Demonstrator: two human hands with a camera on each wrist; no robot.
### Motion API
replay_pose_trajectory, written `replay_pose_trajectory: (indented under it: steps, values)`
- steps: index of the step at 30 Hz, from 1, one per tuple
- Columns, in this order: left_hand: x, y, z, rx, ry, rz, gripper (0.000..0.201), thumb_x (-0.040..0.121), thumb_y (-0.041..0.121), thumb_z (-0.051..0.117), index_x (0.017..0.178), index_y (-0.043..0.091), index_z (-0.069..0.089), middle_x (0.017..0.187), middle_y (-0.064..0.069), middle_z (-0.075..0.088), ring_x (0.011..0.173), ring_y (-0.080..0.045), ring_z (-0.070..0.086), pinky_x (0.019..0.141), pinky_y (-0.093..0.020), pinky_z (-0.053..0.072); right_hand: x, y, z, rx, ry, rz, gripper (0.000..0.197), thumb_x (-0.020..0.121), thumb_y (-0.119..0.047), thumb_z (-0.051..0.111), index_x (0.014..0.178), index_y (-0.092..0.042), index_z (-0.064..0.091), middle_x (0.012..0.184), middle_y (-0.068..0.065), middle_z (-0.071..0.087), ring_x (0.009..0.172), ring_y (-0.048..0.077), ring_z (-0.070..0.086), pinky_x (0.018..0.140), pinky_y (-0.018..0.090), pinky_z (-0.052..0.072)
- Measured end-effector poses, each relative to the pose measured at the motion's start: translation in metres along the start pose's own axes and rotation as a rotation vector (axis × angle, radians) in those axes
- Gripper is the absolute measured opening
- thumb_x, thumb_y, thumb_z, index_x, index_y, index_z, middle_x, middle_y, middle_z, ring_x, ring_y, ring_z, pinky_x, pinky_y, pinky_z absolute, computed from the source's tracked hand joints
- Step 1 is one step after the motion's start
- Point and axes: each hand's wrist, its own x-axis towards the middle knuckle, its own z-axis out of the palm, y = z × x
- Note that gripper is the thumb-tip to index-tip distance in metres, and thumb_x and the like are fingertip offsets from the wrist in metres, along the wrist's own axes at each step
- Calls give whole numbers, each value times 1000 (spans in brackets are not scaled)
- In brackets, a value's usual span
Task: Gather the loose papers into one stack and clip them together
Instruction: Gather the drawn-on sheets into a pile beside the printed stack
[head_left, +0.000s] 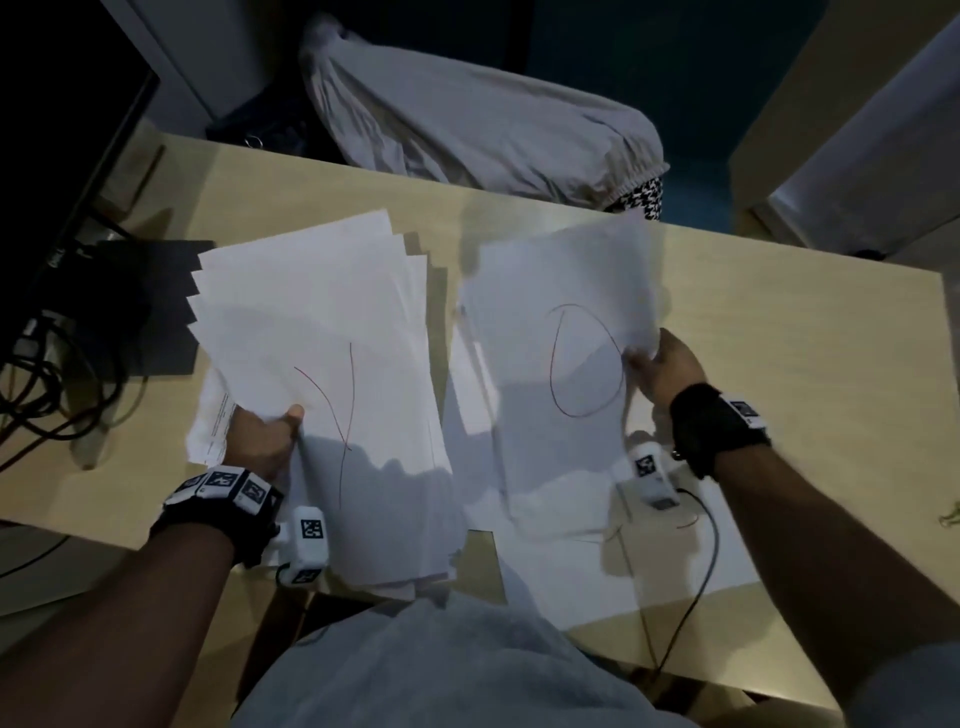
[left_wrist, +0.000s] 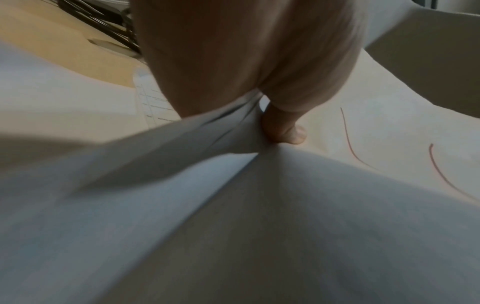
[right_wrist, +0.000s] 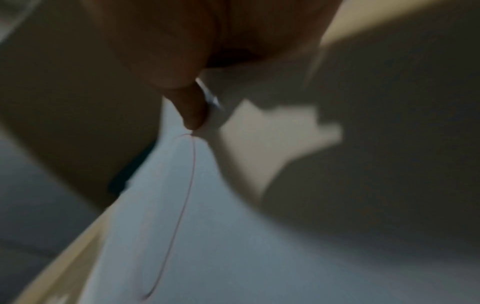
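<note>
Dim room, head view underexposed, corners near black. Light from above and behind: arm shadows fall across papers (head_left: 322, 332) and table (head_left: 779, 322), faint glare on the tabletop. Straight edges bow at frame borders. Both wrist views dark, noisy, heavily blurred; near sheets out of focus.

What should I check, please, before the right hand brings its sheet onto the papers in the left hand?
1. Left hand has a firm grip on the fanned stack: ok, thumb on top.
2. Right hand pinches the sheet with the red oval: ok.
3. Stack edges aligned: not ok, corners fan out.
4. All sheets gathered: not ok, papers lie on the table.
5. Clip within reach: cannot tell, none visible.
</note>
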Motion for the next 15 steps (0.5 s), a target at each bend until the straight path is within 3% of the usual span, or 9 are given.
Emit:
replay_pose_trajectory:
  steps: [3,6,9,12,15]
  values:
    - [-3,3,8,18,-27,45,41,89,10,63,121,-14,54,126,-27,57,121,-37,53,98,-28,36,-2,-2,29,33,11,163,45,91,-27,55,128,-3,50,126,23,58,112,39,56,81,33,41]
    - [-6,7,13,7,-40,79,41,89,10,63,121,-14,54,126,-28,57,122,-38,53,100,-31,37,-6,-12,58,-42,11,282,46,91,-31,55,127,-2,48,129,22,54,115,39,53,86,35,43]
    - [-6,6,19,-11,-68,73,39,89,8,63,118,-17,54,122,-29,58,118,-38,55,98,-32,39,-17,-34,84,-152,85,440,68,83,-43,63,129,1,39,134,21,39,124,37,39,100,40,37]
    - [-6,5,23,3,-75,54,40,87,8,66,116,-17,55,120,-30,59,116,-36,57,97,-33,40,-31,-58,105,-184,94,483,82,71,-38,76,128,1,31,132,18,34,122,35,40,99,39,39]
    - [-10,6,26,12,-73,53,41,87,4,65,120,-17,53,124,-31,57,119,-38,55,100,-32,38,-29,-62,114,-109,117,485,74,71,-27,77,125,-1,33,130,17,43,119,35,47,98,41,43]
